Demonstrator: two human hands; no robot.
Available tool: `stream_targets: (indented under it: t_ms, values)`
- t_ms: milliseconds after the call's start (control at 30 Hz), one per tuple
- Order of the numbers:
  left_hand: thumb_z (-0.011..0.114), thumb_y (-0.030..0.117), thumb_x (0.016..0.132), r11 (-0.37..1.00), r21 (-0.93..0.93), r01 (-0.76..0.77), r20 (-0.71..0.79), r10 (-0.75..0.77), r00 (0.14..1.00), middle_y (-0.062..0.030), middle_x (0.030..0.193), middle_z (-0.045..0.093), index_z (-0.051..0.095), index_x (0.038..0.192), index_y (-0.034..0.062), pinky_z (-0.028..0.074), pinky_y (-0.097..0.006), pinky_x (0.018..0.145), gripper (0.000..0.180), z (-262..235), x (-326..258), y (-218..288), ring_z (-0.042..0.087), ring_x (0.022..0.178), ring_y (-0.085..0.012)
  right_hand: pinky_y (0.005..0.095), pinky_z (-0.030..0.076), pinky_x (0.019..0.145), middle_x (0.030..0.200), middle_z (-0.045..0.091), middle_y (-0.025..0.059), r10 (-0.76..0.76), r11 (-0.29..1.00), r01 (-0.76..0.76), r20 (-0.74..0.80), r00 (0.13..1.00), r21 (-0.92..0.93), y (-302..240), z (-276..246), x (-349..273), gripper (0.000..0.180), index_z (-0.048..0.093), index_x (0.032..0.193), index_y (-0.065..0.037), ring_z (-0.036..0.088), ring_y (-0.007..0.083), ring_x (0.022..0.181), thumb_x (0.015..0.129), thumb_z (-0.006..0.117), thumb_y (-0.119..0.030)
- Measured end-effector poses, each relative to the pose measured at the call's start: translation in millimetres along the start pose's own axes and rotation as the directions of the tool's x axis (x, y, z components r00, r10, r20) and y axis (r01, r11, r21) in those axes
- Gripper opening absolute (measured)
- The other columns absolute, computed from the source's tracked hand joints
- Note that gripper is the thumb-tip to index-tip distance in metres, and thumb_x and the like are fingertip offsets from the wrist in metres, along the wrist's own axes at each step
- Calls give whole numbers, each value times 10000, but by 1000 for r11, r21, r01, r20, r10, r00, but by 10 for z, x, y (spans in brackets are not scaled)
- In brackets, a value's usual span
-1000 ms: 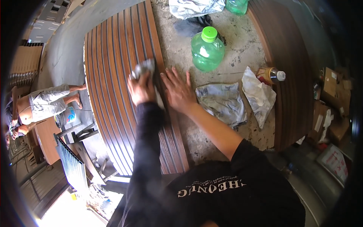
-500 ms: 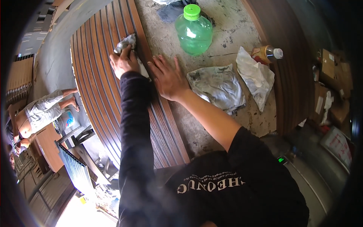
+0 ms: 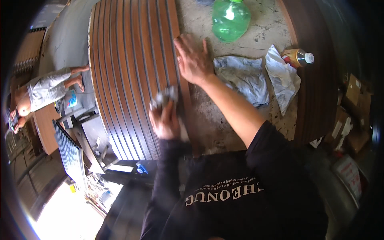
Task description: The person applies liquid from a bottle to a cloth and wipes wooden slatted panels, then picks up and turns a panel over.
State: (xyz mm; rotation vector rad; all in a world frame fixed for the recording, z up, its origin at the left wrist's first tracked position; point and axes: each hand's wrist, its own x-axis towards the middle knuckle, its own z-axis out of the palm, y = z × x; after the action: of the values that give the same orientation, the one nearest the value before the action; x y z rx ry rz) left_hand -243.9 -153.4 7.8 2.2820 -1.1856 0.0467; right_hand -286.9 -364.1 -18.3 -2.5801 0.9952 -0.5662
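A brown slatted wood-look panel [image 3: 132,60] with dark grooves lies lengthwise in front of me. My left hand [image 3: 165,120], slightly smeared by motion, is closed on a grey-white rag [image 3: 166,95] against the panel's near right part. Fingers stretched out, my right hand [image 3: 195,60] rests at the panel's right edge and holds nothing. Beside it on the worn table surface lies a crumpled grey cloth [image 3: 244,78]. A folded whitish cloth or paper [image 3: 283,78] is just right of that.
A green plastic jug [image 3: 231,20] stands at the far side. A bottle with a white cap [image 3: 298,58] lies on another dark brown panel [image 3: 316,88] at right. Cardboard boxes [image 3: 358,94] are stacked beyond it. At far left another person [image 3: 48,90] is near a bucket [image 3: 70,99].
My left hand has drawn the rag toward me along the panel. My right hand has moved slightly farther along the panel's edge. The view has shifted, so the jug sits nearer the top.
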Motion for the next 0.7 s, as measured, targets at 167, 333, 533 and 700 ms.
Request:
stream_targets:
  t_ms: [167, 333, 533, 700]
  values:
    - [648, 115, 801, 997, 61, 40, -75, -35, 997, -159, 1033, 562, 706, 987, 135, 475, -392, 821, 196, 54, 578, 0, 569, 924, -319, 570, 176, 1100, 1478, 312, 107, -29, 999, 29, -8, 1000, 14, -176, 67, -5, 531, 309, 1423, -143, 252, 288, 1385, 916, 444, -226]
    - [669, 151, 801, 991, 84, 101, 21, -103, 994, -127, 991, 533, 711, 1037, 195, 488, -363, 732, 244, -365, -982, 31, 547, 856, -280, 556, 155, 1112, 1482, 308, 99, -13, 997, 12, -10, 1000, -74, -37, 3, -24, 531, 283, 1436, -159, 250, 275, 1387, 926, 411, -235]
    - [693, 149, 773, 992, 57, 116, -46, -113, 993, -145, 1042, 543, 712, 989, 203, 517, -373, 753, 223, -175, -464, 10, 579, 902, -297, 581, 205, 1068, 1429, 382, 104, -74, 991, 65, -75, 994, -115, -77, 85, -2, 506, 361, 1388, -117, 318, 276, 1350, 910, 407, -278]
    - [673, 173, 773, 985, 128, 112, -98, -99, 990, -129, 954, 547, 698, 1007, 221, 488, -412, 776, 240, 31, 267, 65, 544, 879, -310, 581, 160, 1092, 1470, 327, 104, -68, 998, 68, -32, 997, -18, -107, 73, -14, 517, 315, 1423, -173, 281, 273, 1375, 919, 406, -240]
